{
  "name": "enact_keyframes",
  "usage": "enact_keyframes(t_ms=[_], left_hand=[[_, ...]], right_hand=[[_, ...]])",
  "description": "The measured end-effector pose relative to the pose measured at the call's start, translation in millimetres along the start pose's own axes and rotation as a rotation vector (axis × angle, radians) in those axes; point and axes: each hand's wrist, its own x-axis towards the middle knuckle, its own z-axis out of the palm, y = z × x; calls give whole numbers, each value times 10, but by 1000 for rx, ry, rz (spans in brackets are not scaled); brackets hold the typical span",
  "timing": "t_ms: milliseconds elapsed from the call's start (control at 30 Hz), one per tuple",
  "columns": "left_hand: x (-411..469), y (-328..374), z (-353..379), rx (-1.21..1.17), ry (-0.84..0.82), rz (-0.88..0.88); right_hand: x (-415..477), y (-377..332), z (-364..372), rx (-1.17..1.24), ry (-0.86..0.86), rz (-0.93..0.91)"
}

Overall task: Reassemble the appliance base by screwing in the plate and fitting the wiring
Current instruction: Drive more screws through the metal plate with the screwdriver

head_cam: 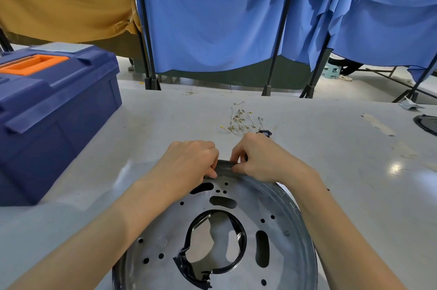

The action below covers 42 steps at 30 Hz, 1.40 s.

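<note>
A round metal plate (pixel 267 199) with several holes, slots and a black-edged central opening lies on the grey table close to me. My left hand (pixel 189 164) grips its far rim with curled fingers. My right hand (pixel 260 159) pinches the same rim just to the right. A bundle of thin white wires with brass terminals (pixel 241 119) lies on the table beyond my hands. A small black part (pixel 264 133) sits beside the wires, partly hidden by my right hand.
A blue toolbox with an orange handle (pixel 47 109) stands at the left. A dark round part (pixel 426 124) lies at the table's right edge. Blue and tan cloth screens (pixel 224 24) on black stands hang behind the grey table (pixel 343 159).
</note>
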Motion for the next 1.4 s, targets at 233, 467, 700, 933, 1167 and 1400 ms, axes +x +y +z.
enact_keyframes(t_ms=[233, 467, 700, 933, 1167, 1400], left_hand=[[2, 112, 24, 102, 3, 73], [-6, 42, 57, -213, -49, -56], [-44, -132, -27, -640, -36, -208], [12, -82, 1, -680, 9, -200], [72, -42, 3, -627, -116, -313], [252, -35, -75, -556, -230, -254]], right_hand=[[6, 4, 3, -15, -5, -10], [7, 13, 19, -1, 14, -8], [8, 28, 26, 19, 20, -1], [4, 25, 24, 7, 23, -8], [11, 26, 26, 22, 23, -10], [-21, 8, 7, 59, -14, 10]])
